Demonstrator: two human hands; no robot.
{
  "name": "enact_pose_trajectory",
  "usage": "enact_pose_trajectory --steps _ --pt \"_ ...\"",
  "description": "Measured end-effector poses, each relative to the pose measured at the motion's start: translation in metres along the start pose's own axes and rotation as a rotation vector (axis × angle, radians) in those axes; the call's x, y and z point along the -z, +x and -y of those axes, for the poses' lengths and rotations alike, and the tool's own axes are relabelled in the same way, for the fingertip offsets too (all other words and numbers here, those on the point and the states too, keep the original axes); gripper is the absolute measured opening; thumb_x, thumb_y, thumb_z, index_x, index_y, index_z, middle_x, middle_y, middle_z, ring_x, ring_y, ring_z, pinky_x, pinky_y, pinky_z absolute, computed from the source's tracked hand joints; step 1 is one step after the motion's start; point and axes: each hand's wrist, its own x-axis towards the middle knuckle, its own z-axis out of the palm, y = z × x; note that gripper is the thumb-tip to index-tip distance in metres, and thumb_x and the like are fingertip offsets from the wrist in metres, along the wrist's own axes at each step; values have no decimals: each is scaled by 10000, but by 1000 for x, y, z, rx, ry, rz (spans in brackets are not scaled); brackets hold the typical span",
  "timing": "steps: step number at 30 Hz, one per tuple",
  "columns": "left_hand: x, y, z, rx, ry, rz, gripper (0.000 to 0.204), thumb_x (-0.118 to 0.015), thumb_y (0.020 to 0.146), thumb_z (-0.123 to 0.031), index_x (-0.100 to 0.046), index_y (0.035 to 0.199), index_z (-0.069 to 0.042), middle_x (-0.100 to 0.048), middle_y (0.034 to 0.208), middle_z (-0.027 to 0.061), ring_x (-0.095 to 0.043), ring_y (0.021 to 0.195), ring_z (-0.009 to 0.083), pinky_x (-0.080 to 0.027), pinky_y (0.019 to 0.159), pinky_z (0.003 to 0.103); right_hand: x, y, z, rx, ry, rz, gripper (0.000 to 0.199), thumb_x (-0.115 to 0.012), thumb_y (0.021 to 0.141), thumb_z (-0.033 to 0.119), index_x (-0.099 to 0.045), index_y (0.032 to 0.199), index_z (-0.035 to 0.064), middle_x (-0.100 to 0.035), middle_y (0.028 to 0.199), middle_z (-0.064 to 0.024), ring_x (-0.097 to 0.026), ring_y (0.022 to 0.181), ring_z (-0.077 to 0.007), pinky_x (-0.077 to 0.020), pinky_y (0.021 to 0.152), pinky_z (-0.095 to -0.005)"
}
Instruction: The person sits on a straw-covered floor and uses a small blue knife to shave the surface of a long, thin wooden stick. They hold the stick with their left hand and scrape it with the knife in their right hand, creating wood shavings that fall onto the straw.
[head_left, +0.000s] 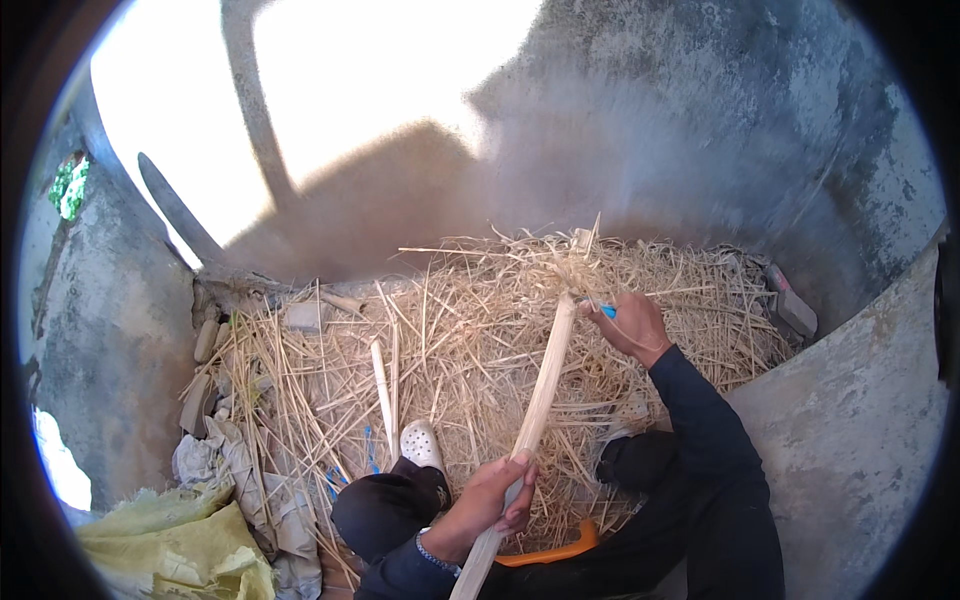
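Note:
My left hand (495, 495) grips a long pale wooden stalk (540, 395) low on its shaft, and the stalk points up and away from me. Near the stalk's far end, my right hand (632, 325) is closed on a small blue-handled tool (606, 311) pressed against the stalk. Thin shavings curl off at the top end. Both arms wear dark sleeves. My foot in a white clog (421, 444) rests on the straw beside the stalk.
A deep heap of dry straw and shavings (460, 330) covers the ground ahead. Another pale stick (384, 395) lies in it. Rough concrete walls (850, 430) close in left and right. Crumpled yellowish sacks (175, 545) lie lower left. An orange object (550, 552) sits beneath my arms.

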Motion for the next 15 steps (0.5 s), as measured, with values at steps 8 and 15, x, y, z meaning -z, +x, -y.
enact_pose_trajectory --steps 8,15 --pt "1 -6 -10 -65 41 -64 330 -386 1033 -376 -438 899 -79 -377 480 6 -308 317 92 -302 339 230 -4 -53 51 363 21 167 775 -447 755 835 -633 592 101 -605 578 -113 -618 555 -304 -457 526 -440" --pt "3 -13 -15 -110 95 -35 312 -372 1040 -369 -438 935 -82 -382 499 0 -328 334 97 -317 354 229 -2 -66 71 420 111 130 741 -488 755 809 -628 588 101 -565 506 -90 -595 478 -277 -456 475 -418"
